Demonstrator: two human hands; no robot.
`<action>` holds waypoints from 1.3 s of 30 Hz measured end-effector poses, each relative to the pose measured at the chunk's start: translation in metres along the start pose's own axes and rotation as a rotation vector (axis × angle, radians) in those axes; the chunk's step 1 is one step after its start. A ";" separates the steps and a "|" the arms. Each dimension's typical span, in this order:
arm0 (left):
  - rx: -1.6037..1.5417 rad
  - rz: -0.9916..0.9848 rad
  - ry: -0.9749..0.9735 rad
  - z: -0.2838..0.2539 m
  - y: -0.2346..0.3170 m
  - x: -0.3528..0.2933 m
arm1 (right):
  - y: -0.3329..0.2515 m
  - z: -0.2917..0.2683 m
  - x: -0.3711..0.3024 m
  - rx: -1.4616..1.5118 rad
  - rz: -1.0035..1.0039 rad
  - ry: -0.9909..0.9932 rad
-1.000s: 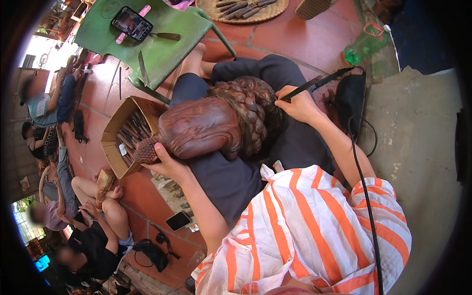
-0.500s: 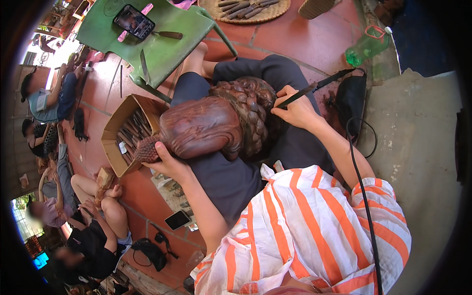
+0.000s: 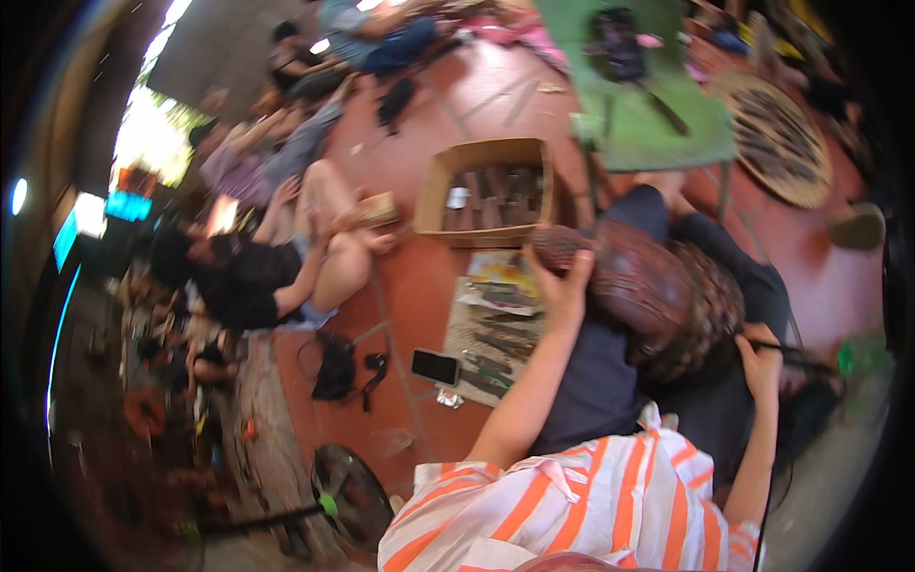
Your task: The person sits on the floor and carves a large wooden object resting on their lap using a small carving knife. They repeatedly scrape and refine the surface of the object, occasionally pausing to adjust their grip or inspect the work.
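Observation:
Across my lap lies a dark reddish-brown wooden carving (image 3: 637,286), a statue with a smooth body, a knobbly round head and a bulging carved base. My left hand (image 3: 564,286) grips its round head, thumb on the near side. By the base, my right hand (image 3: 760,360) is closed round a slim dark hand tool (image 3: 799,357); blur hides the tool's tip and exact kind. Beyond the head, a cardboard box (image 3: 484,234) holds several dark-handled tools. More tools lie on a paper sheet (image 3: 460,336) beside my left forearm.
A green chair (image 3: 648,138) bears a phone and a knife-like tool. A round woven tray (image 3: 810,186) of tools sits at the far right. On the tiles are another phone (image 3: 436,366) and a black bag (image 3: 334,370). A person in black (image 3: 253,276) sits at left, others beyond.
My view has swung to the left, so the carving, box and chair appear further right. My left hand stays on the carving's head; my right hand still holds the slim tool near the base.

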State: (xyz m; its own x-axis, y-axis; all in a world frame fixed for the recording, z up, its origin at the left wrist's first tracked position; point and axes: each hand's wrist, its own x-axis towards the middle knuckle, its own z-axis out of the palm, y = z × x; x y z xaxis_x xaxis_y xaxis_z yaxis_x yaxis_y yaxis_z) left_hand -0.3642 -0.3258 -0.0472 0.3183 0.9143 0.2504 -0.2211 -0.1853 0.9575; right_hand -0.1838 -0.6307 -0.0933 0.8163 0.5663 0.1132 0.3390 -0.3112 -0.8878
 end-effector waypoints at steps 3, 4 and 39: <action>-0.055 0.040 0.030 -0.006 0.000 -0.002 | -0.018 0.005 0.002 -0.203 0.006 -0.043; -0.054 0.019 0.027 -0.010 -0.001 -0.001 | -0.030 0.014 0.000 -0.263 0.031 -0.051; -0.022 0.036 0.046 -0.006 -0.003 -0.004 | -0.033 0.015 -0.006 -0.226 -0.002 -0.017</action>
State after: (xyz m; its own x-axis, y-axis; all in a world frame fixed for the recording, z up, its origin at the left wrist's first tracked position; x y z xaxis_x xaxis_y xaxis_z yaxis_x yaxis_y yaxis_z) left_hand -0.3705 -0.3264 -0.0524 0.2668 0.9230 0.2772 -0.2516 -0.2110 0.9446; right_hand -0.2069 -0.6124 -0.0714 0.8081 0.5795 0.1058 0.4386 -0.4719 -0.7648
